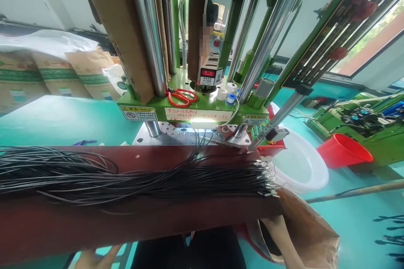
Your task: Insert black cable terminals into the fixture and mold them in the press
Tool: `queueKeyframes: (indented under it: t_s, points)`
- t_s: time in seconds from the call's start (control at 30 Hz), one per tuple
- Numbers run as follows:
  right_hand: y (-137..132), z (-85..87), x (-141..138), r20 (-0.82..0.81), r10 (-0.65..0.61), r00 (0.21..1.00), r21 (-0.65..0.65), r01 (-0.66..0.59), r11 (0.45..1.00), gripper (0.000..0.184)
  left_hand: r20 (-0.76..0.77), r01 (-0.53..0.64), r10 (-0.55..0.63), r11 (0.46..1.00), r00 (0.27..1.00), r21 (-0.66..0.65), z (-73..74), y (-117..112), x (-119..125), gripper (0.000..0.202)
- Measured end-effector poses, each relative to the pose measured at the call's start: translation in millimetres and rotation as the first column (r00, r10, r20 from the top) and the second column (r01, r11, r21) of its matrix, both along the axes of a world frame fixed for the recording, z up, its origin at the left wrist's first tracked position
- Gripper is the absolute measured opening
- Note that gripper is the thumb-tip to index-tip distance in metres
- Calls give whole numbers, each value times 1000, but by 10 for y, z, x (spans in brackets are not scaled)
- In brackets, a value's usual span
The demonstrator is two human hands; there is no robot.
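A long bundle of black cables (202,183) with bright metal ends (267,180) lies along a reddish-brown board (142,214). A few strands rise from the bundle to the lit gap of a green press (148,111). My left hand (96,259) shows at the bottom edge, below the board's near side. Its visible fingers are apart, with their tips partly hidden by the board. At the board's right end is my right hand (277,229), beside a brown paper bag (311,222). Its fingers are hidden, so I cannot see whether it grips anything.
Red-handled scissors (182,97) and a blue-and-white spool (231,99) rest on the press. A white tub (318,176) and a red bucket (344,151) stand to the right. Paper sacks (50,77) line the left. Metal columns (148,29) rise ahead.
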State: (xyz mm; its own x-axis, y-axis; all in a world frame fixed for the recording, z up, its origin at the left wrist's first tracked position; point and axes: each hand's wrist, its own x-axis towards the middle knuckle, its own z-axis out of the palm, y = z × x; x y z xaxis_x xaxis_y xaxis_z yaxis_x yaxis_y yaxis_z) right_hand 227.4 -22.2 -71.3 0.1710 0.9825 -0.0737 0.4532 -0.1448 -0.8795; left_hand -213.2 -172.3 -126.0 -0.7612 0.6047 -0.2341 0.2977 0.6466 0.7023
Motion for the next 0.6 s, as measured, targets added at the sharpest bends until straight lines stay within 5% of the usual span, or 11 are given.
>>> queueKeyframes:
  t_s: [0.23,0.6]
  points:
    - [-1,-84,36,-2,-17,1000,6,17,1000,54,12,38,-37,994,999,-102,-47,-38,-61,72]
    - [-19,8,-15,-26,-35,999,-13,35,999,51,-101,-7,9,1000,995,16,153,12,190,67]
